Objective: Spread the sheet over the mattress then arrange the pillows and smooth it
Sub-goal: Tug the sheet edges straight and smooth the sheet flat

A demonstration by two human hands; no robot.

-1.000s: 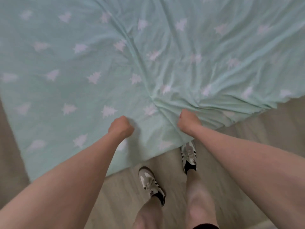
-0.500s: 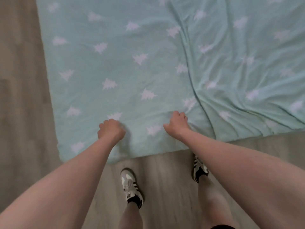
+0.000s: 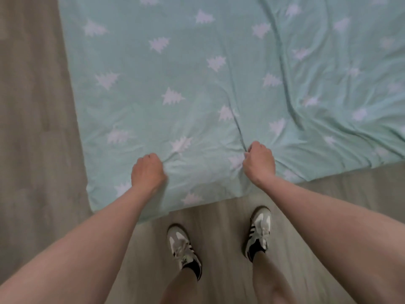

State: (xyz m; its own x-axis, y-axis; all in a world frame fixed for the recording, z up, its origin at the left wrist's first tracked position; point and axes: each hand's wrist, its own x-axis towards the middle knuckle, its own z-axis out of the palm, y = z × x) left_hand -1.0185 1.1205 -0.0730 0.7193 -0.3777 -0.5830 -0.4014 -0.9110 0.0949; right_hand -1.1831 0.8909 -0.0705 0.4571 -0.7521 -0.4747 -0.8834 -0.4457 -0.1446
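Note:
A mint-green sheet (image 3: 197, 84) printed with white tree shapes covers the mattress, which is hidden beneath it. Its near edge and left corner hang toward the floor. My left hand (image 3: 148, 170) is fisted on the fabric near the front edge, with small creases radiating from it. My right hand (image 3: 259, 161) pinches the sheet at the foot of a long fold that runs up and away across the bed. Wrinkles bunch to the right of that fold. No pillows are in view.
Grey wood-look floor (image 3: 32, 128) runs along the left side and in front of the bed. My two feet in grey-and-black sneakers (image 3: 183, 246) stand on it just short of the sheet's front edge.
I have stepped left along the bed's foot, so the left edge and floor came into view. Both hands stayed gripping the sheet near its front edge, and the fabric between them lies flatter.

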